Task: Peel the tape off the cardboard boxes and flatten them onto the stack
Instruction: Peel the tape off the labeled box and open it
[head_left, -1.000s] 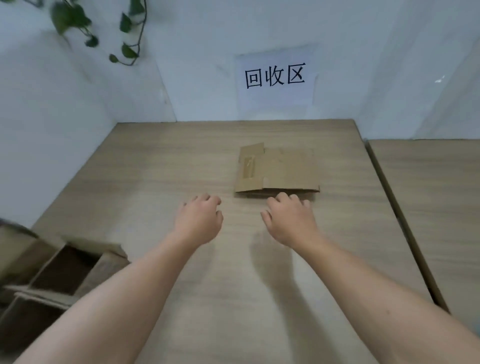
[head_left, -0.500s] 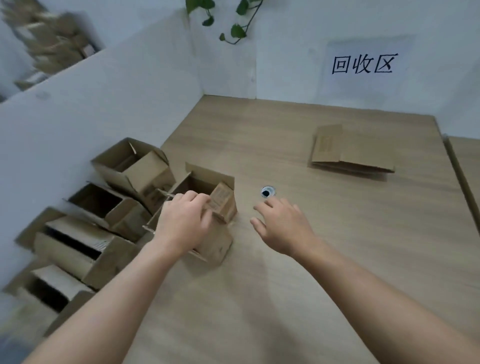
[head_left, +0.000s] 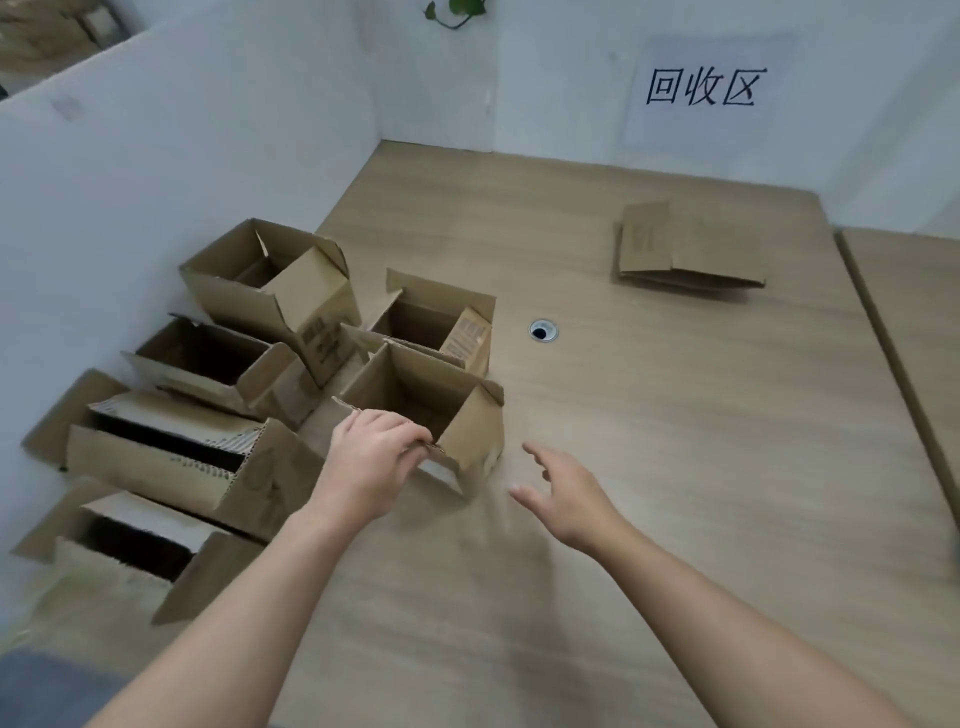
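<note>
At 9 o'clock on the worktop, open spare boxes crowd together against the wall. The left hand has its fingers curled over the near rim of the nearest box, which touches its neighbours. Lifted by that thin edge alone, the rim could bend or tear, or the box could swing and knock the others. The right hand is at 3 o'clock of the box, fingers spread and holding nothing. The flattened stack lies well apart at 2 o'clock. No tape shows. Print on two boxes is too blurred to read; the wall sign at 1 o'clock reads 回收区.
</note>
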